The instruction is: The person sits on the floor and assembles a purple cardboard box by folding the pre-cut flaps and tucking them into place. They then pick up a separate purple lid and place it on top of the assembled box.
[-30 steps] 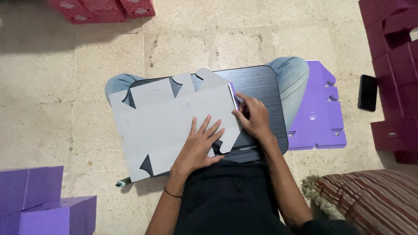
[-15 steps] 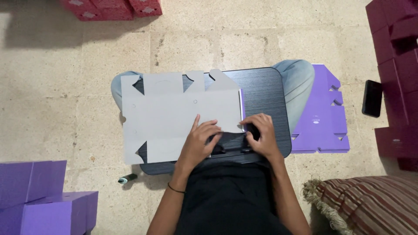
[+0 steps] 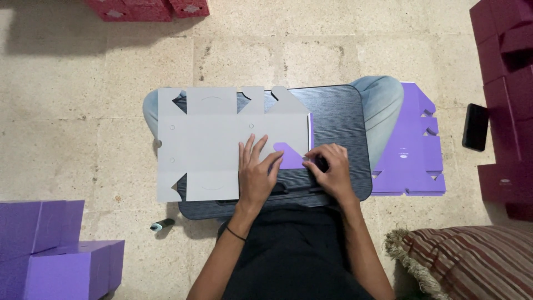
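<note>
A flat die-cut cardboard box blank point(image 3: 211, 139), grey side up, lies on a dark lap board point(image 3: 338, 116) across my knees. My left hand point(image 3: 256, 175) presses flat on its near right part with fingers spread. My right hand point(image 3: 330, 169) pinches a small flap point(image 3: 288, 156) at the blank's right edge; the flap is folded over and shows its purple face.
A stack of flat purple blanks point(image 3: 411, 150) lies on the floor to the right, with a black phone point(image 3: 476, 126) beyond it. Dark red boxes point(image 3: 508, 83) stand far right and at the top. Folded purple boxes point(image 3: 50, 250) sit lower left. A striped cushion point(image 3: 472, 261) is lower right.
The blank has turned square to the board and lies flat. My right hand has come down to its right edge and folded a flap over, purple side up.
</note>
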